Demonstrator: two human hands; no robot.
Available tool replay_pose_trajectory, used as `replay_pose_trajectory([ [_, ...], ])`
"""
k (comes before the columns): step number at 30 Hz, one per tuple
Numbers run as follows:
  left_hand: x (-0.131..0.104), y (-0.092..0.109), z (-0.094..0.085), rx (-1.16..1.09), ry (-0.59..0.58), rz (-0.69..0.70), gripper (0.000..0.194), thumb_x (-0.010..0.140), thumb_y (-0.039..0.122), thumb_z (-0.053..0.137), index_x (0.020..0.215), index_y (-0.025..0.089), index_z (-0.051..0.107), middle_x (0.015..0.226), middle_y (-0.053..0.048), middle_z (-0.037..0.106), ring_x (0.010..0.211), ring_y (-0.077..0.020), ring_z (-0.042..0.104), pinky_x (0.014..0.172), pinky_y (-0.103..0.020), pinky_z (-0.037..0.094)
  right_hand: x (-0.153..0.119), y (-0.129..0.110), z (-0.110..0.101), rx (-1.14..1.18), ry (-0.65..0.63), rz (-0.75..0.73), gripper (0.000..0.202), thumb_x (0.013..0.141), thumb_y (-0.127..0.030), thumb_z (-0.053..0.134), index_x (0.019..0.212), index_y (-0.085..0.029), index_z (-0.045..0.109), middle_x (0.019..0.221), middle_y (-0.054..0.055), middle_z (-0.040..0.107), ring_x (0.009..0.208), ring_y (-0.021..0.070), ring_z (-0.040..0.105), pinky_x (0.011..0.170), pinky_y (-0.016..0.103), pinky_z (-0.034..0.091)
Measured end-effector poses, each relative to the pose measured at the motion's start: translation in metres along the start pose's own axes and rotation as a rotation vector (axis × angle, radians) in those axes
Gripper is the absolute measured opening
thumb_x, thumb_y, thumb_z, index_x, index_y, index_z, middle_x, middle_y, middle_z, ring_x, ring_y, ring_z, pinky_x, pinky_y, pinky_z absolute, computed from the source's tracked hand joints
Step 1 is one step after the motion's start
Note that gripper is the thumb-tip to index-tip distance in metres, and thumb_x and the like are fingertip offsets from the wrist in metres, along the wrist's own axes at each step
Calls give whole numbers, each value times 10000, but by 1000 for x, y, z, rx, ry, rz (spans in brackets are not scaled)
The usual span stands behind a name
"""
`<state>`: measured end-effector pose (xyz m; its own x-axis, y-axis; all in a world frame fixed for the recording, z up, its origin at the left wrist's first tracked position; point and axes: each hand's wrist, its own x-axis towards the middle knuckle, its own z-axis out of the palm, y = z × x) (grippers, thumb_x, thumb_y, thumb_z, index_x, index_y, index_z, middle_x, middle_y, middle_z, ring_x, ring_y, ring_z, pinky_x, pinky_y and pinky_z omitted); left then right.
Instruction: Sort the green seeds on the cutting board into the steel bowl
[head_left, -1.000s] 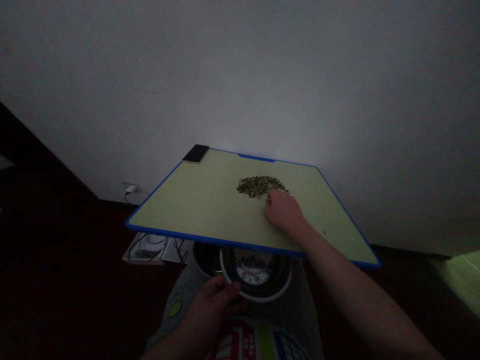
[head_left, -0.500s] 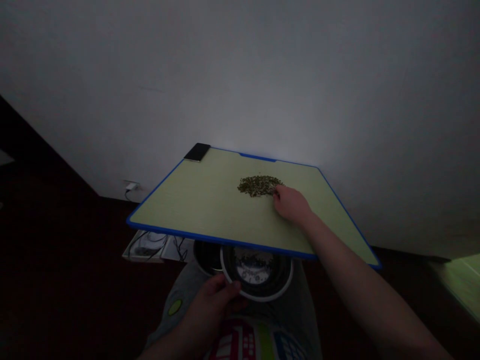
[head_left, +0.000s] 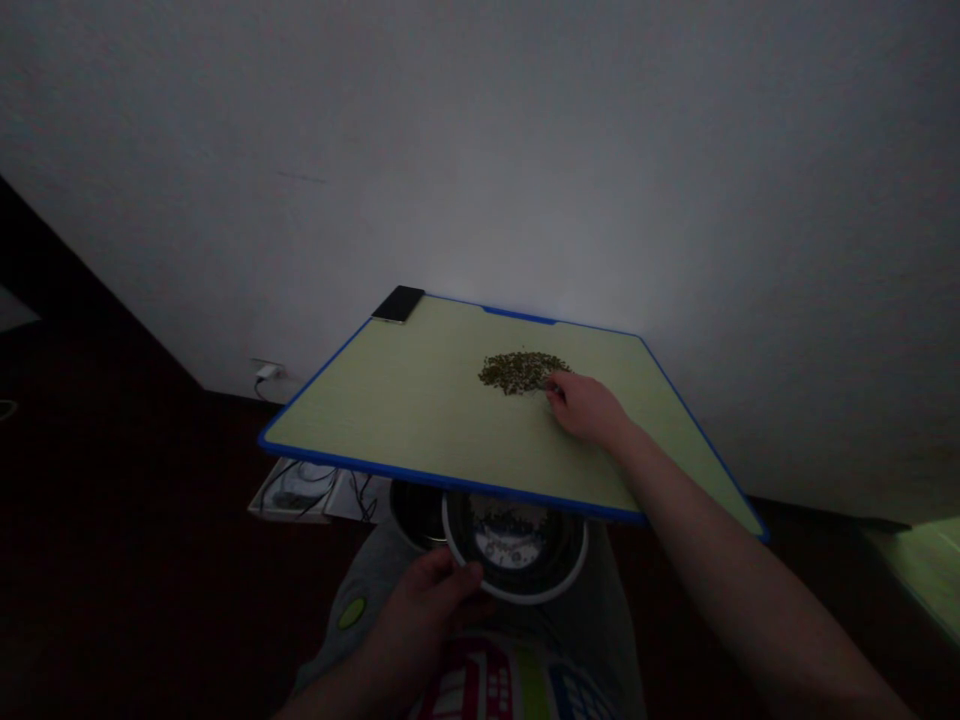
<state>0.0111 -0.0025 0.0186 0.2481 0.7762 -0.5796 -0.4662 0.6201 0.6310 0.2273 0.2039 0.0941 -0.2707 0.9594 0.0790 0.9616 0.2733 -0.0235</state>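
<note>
A flat pile of small greenish-brown grains (head_left: 517, 371) lies on a pale yellow-green board with a blue rim (head_left: 405, 400). At the pile's right edge, my right hand (head_left: 581, 402) has its fingers pinched together; whatever is between them is too small to make out. Below the board's front edge, my left hand (head_left: 435, 600) grips the near left rim of a round metal bowl (head_left: 547, 590) on my lap. Dark grains show at the bottom of that bowl. A second dark bowl (head_left: 420, 515) sits left of it, partly under the board.
A black phone-like slab (head_left: 399, 304) rests on the board's far left corner. The board's far edge is close to a grey wall (head_left: 480, 150). A white plug (head_left: 268, 372) is in the wall at left. Below the board, a white tray (head_left: 292, 490) holds cables.
The view has shifted very slightly. My right hand remains pinched at the pile's edge, and my left hand still grips the bowl.
</note>
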Motion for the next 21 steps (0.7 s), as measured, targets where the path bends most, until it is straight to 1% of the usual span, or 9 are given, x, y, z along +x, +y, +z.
replay_pose_trajectory([
  [2, 0, 0, 0, 2, -12, -5, 179, 721, 334, 738, 859, 222, 718, 873, -33, 814, 766, -255, 740, 597, -326, 533, 0, 1, 1, 7, 6, 3, 255, 931, -256, 418, 1059, -179, 625, 1047, 111, 700, 912, 218, 628, 761, 292, 416],
  [5, 1, -1, 0, -12, -33, 24, 183, 739, 315, 729, 882, 202, 713, 921, -49, 811, 801, -247, 743, 624, -311, 535, 2, 0, 2, -5, 34, 11, 249, 932, -256, 413, 1045, -177, 621, 1037, 111, 700, 901, 225, 631, 742, 297, 415],
  [8, 1, -1, 0, -20, -5, 15, 187, 728, 312, 740, 878, 208, 697, 937, -55, 809, 809, -246, 745, 611, -302, 529, 3, -1, 3, -19, 45, 13, 252, 938, -257, 405, 1045, -178, 619, 1022, 111, 700, 890, 230, 635, 738, 301, 415],
  [11, 0, 1, 2, 5, 21, 26, 213, 683, 313, 773, 845, 194, 699, 927, -66, 808, 822, -248, 744, 684, -319, 542, 3, -2, 2, -14, 42, -21, 256, 937, -258, 411, 1070, -179, 615, 1037, 113, 700, 902, 229, 634, 752, 301, 416],
  [13, -1, 3, 3, 18, 19, 13, 218, 690, 323, 764, 857, 198, 699, 928, -58, 807, 834, -247, 741, 693, -322, 541, 1, -2, 1, -7, 41, -45, 246, 929, -260, 427, 1064, -181, 617, 1031, 109, 702, 898, 229, 635, 745, 298, 416],
  [16, -2, 3, 2, 37, 40, -43, 202, 718, 351, 731, 876, 234, 683, 937, -28, 806, 823, -252, 736, 600, -308, 518, -1, -1, 1, 2, 39, -49, 234, 925, -256, 432, 1046, -187, 621, 1018, 97, 704, 890, 222, 635, 737, 292, 415],
  [17, -2, 2, 2, 39, 48, -47, 194, 715, 355, 732, 864, 242, 682, 927, -19, 806, 809, -250, 734, 593, -306, 514, -1, 0, 1, 6, 42, -46, 237, 928, -255, 428, 1052, -189, 620, 1023, 93, 704, 894, 218, 634, 743, 289, 415],
  [21, -1, 2, 1, 39, 48, -24, 169, 707, 342, 737, 843, 246, 709, 872, -7, 810, 759, -235, 728, 659, -328, 526, -1, 1, 2, 8, 48, -28, 247, 934, -255, 427, 1079, -190, 616, 1047, 93, 701, 913, 215, 629, 756, 286, 415],
])
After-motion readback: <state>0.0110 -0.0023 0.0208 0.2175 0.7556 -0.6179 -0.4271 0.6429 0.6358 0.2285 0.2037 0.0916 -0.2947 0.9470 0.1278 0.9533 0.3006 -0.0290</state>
